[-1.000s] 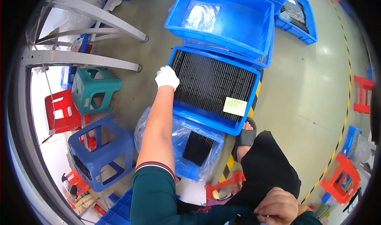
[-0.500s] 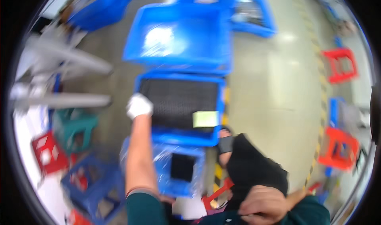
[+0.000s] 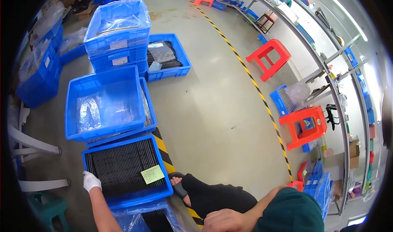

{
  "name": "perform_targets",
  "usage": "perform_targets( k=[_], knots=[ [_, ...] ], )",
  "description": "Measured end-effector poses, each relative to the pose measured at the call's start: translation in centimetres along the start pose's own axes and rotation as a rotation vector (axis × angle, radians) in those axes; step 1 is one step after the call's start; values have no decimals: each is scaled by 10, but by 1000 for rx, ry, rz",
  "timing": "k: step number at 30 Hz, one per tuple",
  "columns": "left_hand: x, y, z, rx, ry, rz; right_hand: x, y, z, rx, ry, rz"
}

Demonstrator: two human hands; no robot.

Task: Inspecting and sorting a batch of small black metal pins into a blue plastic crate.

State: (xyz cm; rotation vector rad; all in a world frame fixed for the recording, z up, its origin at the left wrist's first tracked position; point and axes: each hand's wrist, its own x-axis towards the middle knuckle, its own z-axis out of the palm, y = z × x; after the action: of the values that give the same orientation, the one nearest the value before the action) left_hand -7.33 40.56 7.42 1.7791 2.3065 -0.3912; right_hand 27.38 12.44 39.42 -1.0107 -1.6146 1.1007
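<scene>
My left hand [image 3: 91, 181], in a white glove, is closed at the left rim of a blue crate [image 3: 164, 191]. Closely packed rows of thin black pieces [image 3: 123, 162] fill that crate. A pale green paper note [image 3: 152, 174] lies on them near the right side. My bare right hand [image 3: 224, 221] rests on my black-trousered leg with its fingers curled; it appears to hold nothing, and the lower edge cuts part of it off. Below the crate is another blue crate [image 3: 172, 215], lined with clear plastic, with black pieces [image 3: 156, 221] in it.
Ahead stands a large blue crate [image 3: 108, 95] with clear plastic film inside, and beyond it a stack of blue crates [image 3: 118, 54]. Red stools [image 3: 305, 125] line the right side near metal shelving [image 3: 342, 117]. Grey table legs [image 3: 41, 185] and a green stool [image 3: 49, 209] are at left.
My view has swung to the right, so the crates now appear farther left and more shelving shows. My left hand stays at the crate's left rim; my right hand still rests on my leg.
</scene>
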Motion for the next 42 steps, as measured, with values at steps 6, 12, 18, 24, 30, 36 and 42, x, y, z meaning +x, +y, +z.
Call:
perform_targets(
  k=[6, 12, 18, 24, 30, 36, 42],
  knots=[
    [14, -2, 28, 50, 157, -28, 7, -1, -6, -5, -42, 17],
    [18, 6, 35, -42, 194, -77, 6, 0, -13, -13, -98, 73],
    [25, 15, 41, 179, 276, -87, 1, -1, -20, 98, -145, 53],
    [0, -3, 43, 168, 407, -107, 4, -15, -12, 103, -195, 98],
    [-26, 30, 17, -107, 103, -222, -2, -17, -6, 117, -183, 154],
    [-25, 15, 1, -228, 0, -160, 2, -17, 1, 123, -215, 181],
    [-33, 14, -30, -314, -155, -206, 7, -19, 7, 138, -222, 188]
  ],
)
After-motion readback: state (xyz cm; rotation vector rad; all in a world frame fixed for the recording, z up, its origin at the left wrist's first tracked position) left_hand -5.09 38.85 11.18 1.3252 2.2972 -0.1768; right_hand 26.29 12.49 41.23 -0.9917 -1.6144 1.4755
